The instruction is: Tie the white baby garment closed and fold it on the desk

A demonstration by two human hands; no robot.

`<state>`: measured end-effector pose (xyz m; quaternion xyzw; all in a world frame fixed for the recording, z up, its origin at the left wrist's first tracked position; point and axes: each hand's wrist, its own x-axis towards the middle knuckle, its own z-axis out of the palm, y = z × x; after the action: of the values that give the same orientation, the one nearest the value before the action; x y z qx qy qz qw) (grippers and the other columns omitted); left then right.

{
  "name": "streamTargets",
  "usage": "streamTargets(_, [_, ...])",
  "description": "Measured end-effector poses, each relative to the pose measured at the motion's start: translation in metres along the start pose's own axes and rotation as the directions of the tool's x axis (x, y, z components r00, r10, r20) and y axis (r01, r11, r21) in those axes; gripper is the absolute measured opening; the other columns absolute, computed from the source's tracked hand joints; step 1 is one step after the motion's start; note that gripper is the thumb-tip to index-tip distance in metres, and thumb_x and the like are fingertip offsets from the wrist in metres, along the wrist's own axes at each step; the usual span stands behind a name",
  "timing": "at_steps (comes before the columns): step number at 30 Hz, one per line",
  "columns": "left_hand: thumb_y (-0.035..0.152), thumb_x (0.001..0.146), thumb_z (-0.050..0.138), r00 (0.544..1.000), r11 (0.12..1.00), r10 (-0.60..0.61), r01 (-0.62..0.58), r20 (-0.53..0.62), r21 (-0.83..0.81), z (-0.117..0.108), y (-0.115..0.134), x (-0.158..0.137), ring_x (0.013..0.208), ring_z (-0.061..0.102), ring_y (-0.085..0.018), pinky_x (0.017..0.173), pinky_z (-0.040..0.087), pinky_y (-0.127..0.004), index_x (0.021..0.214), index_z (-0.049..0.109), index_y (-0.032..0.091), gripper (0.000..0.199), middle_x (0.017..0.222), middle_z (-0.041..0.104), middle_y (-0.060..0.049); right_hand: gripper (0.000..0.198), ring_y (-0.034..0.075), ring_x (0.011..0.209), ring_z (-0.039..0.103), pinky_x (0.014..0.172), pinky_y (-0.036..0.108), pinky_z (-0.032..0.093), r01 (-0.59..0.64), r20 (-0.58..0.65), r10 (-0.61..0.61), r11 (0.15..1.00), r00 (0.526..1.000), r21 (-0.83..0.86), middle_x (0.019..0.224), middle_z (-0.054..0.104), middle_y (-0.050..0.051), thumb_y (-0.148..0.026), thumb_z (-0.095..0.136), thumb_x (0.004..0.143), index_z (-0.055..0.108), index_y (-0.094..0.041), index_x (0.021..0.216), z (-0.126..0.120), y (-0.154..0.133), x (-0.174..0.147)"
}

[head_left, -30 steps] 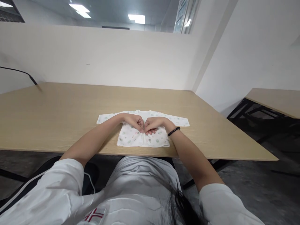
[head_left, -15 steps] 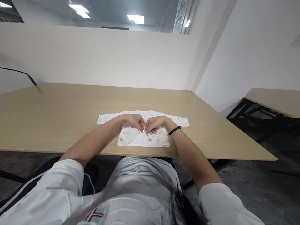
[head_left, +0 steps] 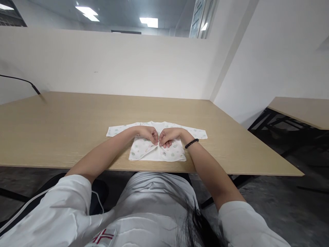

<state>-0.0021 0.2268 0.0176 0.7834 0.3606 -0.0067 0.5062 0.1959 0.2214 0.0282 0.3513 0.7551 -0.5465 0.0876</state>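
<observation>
A small white long-sleeved baby shirt [head_left: 172,155] with a scattered print lies spread on the table, its sleeves stretched out to both sides and its hem towards me. My left hand [head_left: 149,134] pinches the left front edge near the middle of the shirt, and the cloth is lifted there into a slanting fold. Close beside it, my right hand [head_left: 168,136] is closed on the right front edge, fingertips almost meeting those of the left. Whatever small fastening lies between the fingertips is too small to make out.
The shirt rests near the front edge of a wooden table [head_left: 77,116]. A white wall [head_left: 128,65] with a window above stands behind it. At the left back is a thin black cable [head_left: 34,87]. Another table [head_left: 303,109] stands to the right.
Both fingertips have shifted very slightly at the shirt's middle. Otherwise the hands and the shirt stay in place.
</observation>
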Motion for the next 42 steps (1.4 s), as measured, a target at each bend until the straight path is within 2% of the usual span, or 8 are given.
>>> streamTargets(6, [0.036,0.055,0.084,1.0,1.0,0.0,0.0,-0.006,0.006,0.002,0.001,0.0,0.057,0.044,-0.01,0.054,0.031,-0.024,0.074,0.075,0.016,0.029,0.061,0.061,0.001,0.033,0.009,0.057,0.062,0.059,0.02,0.049,-0.005,-0.005,0.005,0.999,1.0,0.053,0.067,0.071,0.002,-0.039,0.084,0.062,0.071,-0.011,0.074,-0.001,0.001,-0.001])
streamTargets(13, [0.033,0.065,0.076,0.999,1.0,0.025,-0.025,-0.022,-0.012,-0.001,0.009,-0.005,0.05,0.032,-0.009,0.049,0.023,-0.025,0.057,0.066,0.016,0.021,0.048,0.041,0.005,0.034,0.008,0.053,0.059,0.056,0.02,0.047,-0.013,-0.018,0.014,0.999,1.0,0.05,0.06,0.068,0.0,-0.041,0.085,0.061,0.069,-0.012,0.07,0.0,0.001,0.002])
streamTargets(25, [0.031,0.057,0.077,0.999,0.996,-0.028,0.032,-0.04,0.081,0.001,0.005,-0.001,0.053,0.038,-0.01,0.051,0.028,-0.025,0.065,0.07,0.017,0.018,0.052,0.049,0.003,0.041,0.008,0.051,0.053,0.054,0.021,0.042,-0.031,0.004,0.031,0.999,0.999,0.006,0.056,0.062,-0.003,-0.047,0.086,0.057,0.068,-0.014,0.074,-0.002,0.004,0.002])
streamTargets(30, [0.033,0.057,0.078,0.996,0.986,-0.022,0.037,-0.087,0.164,0.001,0.01,-0.006,0.057,0.044,-0.011,0.053,0.032,-0.024,0.064,0.068,0.017,0.02,0.056,0.054,0.002,0.042,0.008,0.045,0.04,0.047,0.024,0.029,-0.173,-0.187,0.133,0.959,0.973,-0.223,0.044,0.047,-0.006,-0.049,0.085,0.059,0.058,-0.017,0.058,-0.006,-0.009,-0.009])
streamTargets(32, [0.034,0.059,0.077,0.989,0.98,0.003,0.026,-0.149,0.195,0.001,0.013,-0.009,0.057,0.045,-0.011,0.053,0.033,-0.024,0.062,0.065,0.017,0.021,0.057,0.055,0.002,0.043,0.009,0.047,0.041,0.048,0.026,0.029,-0.174,-0.282,0.093,0.945,0.955,-0.278,0.047,0.049,-0.005,-0.05,0.083,0.061,0.054,-0.018,0.057,0.0,-0.017,-0.023])
streamTargets(35, [0.038,0.068,0.071,0.938,0.967,0.092,-0.004,-0.335,0.254,0.002,0.014,-0.008,0.06,0.051,-0.013,0.056,0.037,-0.025,0.068,0.063,0.017,0.022,0.064,0.059,0.0,0.038,0.013,0.058,0.051,0.052,0.026,0.033,-0.048,-0.335,-0.062,0.949,0.94,-0.31,0.063,0.061,-0.001,-0.05,0.081,0.064,0.058,-0.019,0.065,0.028,-0.024,-0.049])
streamTargets(39, [0.044,0.08,0.061,0.753,0.88,0.358,-0.074,-0.553,0.469,0.004,0.007,-0.001,0.105,0.059,-0.026,0.093,0.045,-0.036,0.098,0.066,0.018,0.032,0.108,0.069,-0.01,0.032,0.02,0.082,0.06,0.065,0.027,0.041,-0.066,-0.468,-0.154,0.905,0.87,-0.42,0.092,0.07,0.002,-0.036,0.085,0.06,0.063,-0.023,0.08,0.083,-0.014,-0.07])
streamTargets(42, [0.048,0.093,0.044,0.758,0.806,0.429,-0.075,-0.491,0.587,0.006,-0.005,0.005,0.132,0.044,-0.028,0.112,0.031,-0.04,0.127,0.058,0.017,0.048,0.138,0.057,-0.014,0.012,0.02,0.086,0.06,0.072,0.028,0.042,-0.056,-0.557,-0.226,0.895,0.799,-0.443,0.093,0.069,0.004,-0.02,0.072,0.072,0.062,-0.022,0.079,0.11,-0.005,-0.072])
